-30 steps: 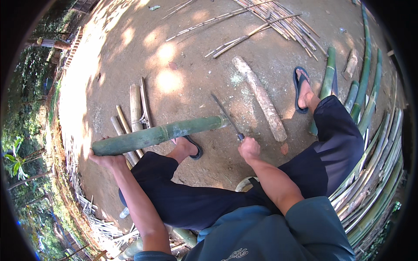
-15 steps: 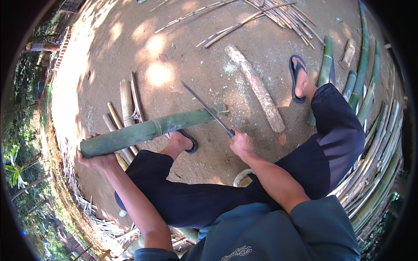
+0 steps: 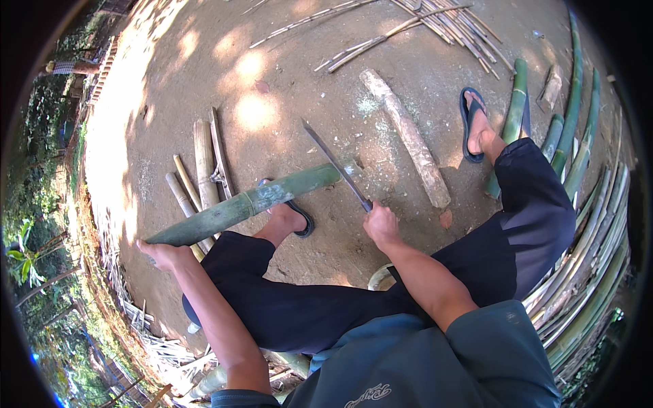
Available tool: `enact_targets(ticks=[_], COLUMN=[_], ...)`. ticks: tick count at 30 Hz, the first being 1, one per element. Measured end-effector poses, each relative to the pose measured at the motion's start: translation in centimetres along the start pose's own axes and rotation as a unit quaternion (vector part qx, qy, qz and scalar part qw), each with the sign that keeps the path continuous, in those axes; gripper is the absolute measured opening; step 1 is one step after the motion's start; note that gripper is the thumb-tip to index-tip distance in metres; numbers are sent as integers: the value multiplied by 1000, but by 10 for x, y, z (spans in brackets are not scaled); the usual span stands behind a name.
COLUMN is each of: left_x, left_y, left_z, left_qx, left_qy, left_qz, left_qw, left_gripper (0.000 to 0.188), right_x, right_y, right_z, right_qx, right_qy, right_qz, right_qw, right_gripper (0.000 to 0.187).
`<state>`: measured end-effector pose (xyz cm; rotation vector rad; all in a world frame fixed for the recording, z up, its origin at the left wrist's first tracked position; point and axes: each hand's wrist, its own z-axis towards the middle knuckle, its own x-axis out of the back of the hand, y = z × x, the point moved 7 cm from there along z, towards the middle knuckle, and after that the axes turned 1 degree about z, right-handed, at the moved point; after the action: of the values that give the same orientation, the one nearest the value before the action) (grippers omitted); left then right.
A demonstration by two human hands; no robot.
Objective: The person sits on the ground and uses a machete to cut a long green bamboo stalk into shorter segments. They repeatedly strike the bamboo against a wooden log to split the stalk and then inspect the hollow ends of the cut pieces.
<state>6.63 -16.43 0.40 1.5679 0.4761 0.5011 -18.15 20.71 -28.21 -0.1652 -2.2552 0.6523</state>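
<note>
A thick green bamboo pole (image 3: 228,213) slants across in front of me, above my left foot. My left hand (image 3: 163,255) grips its near left end, the fingers partly hidden behind it. In my right hand (image 3: 381,223) is the handle of a long-bladed machete (image 3: 333,161), its blade pointing up and to the left. From this view the blade crosses the pole's far right end; whether it touches cannot be told. Pale, frayed material shows at that end.
A pale log (image 3: 408,139) lies on the dirt ahead. Thin sticks (image 3: 449,30) are piled beyond it. Green bamboo poles (image 3: 570,102) and a heap of split strips (image 3: 585,272) lie at my right. Shorter bamboo pieces (image 3: 204,160) and a tool lie beyond the held pole.
The bamboo's left end has tipped lower, with my left hand shifting right and slightly down. The machete has moved a little right and now stands steeper.
</note>
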Motion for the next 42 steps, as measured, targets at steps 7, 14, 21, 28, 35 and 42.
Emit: enact_targets(ticks=[7, 14, 21, 28, 35, 42], left_x=[6, 17, 33, 58, 59, 56], left_y=[2, 8, 10, 0, -12, -8], left_z=[-4, -15, -27, -19, -2, -5], left_qx=[-9, -29, -63, -12, -6, -29], left_qy=[-56, -79, -93, -178, -125, -58], left_qz=[-13, -31, -119, -192, -160, -132], left_qw=[998, 996, 987, 965, 979, 989], left_gripper=[98, 85, 56, 59, 65, 61], right_x=[-3, 8, 22, 13, 11, 16], right_y=[-6, 0, 14, 16, -14, -22], right_z=[7, 18, 37, 47, 43, 47], right_qx=[31, 26, 13, 34, 25, 19], right_qy=[-31, -14, 11, -15, -35, 32], right_qz=[-53, -61, -61, -33, -60, -33], right_qw=[998, 998, 998, 999, 997, 999], right_gripper=[28, 28, 38, 41, 35, 38])
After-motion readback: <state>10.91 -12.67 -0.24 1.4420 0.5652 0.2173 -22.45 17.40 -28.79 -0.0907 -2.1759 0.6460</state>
